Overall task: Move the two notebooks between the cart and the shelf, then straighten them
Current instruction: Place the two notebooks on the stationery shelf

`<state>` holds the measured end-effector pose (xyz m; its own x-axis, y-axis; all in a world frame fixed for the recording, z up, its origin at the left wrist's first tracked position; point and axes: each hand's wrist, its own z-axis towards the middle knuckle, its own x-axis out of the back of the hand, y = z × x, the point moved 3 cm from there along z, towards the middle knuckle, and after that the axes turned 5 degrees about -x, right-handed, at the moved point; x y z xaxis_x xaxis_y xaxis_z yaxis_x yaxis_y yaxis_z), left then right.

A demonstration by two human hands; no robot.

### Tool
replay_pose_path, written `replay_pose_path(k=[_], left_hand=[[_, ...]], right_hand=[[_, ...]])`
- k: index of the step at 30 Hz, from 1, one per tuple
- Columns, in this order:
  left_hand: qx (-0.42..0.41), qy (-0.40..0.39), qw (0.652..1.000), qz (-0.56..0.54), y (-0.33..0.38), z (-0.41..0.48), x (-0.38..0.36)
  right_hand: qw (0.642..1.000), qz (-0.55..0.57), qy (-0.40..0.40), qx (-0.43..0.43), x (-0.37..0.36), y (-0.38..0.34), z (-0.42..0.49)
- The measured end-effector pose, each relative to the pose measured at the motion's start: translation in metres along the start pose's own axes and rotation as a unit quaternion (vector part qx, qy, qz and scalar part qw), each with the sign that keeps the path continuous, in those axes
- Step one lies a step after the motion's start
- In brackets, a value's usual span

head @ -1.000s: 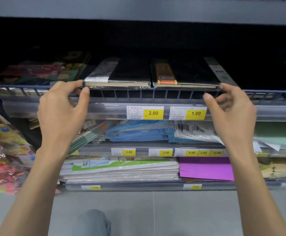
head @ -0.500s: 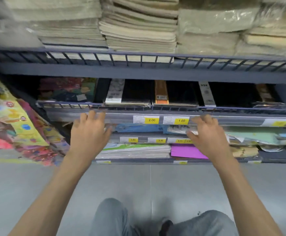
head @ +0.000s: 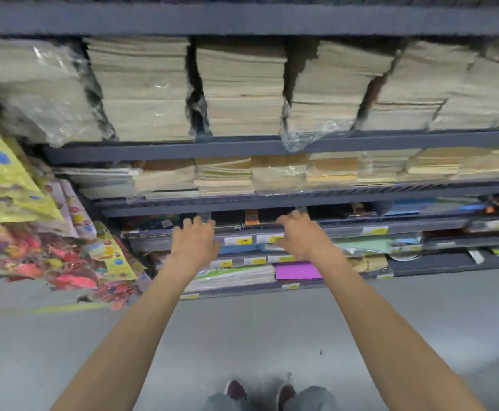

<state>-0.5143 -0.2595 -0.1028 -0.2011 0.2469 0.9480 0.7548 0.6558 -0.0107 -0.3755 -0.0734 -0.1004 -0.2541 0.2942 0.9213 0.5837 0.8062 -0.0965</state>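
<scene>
Two dark notebooks lie flat side by side on a low wire shelf [head: 153,233]. The left notebook [head: 226,218] has a pale band at its left edge, the right notebook [head: 267,215] an orange band. My left hand [head: 196,240] reaches to the shelf's front rail at the left notebook's corner, fingers loosely curled. My right hand [head: 301,232] reaches to the rail at the right notebook's outer corner, covering it. The frame is blurred, so I cannot tell whether either hand touches a notebook. No cart is in view.
Above are shelves packed with tall stacks of pale paper pads [head: 242,90] and thinner exercise books [head: 277,172]. Yellow price tags [head: 243,241] line the rail. Colourful packets [head: 34,232] hang at the left. A purple sheet [head: 297,269] lies on the bottom shelf. Grey floor and my shoes [head: 234,391] are below.
My head has risen and pulled back, so the shelves look smaller and higher ones show. Both hands let go of the notebooks' outer corners, dropped below the rail, then came back up to it.
</scene>
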Motion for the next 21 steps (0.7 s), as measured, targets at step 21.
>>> replay_pose_path(k=[21], left_hand=[[-0.173,0.179,0.968,-0.033,0.191,-0.129,0.212]], right_hand=[[0.986,-0.024,0.159,-0.053,0.165,0.113,-0.235]])
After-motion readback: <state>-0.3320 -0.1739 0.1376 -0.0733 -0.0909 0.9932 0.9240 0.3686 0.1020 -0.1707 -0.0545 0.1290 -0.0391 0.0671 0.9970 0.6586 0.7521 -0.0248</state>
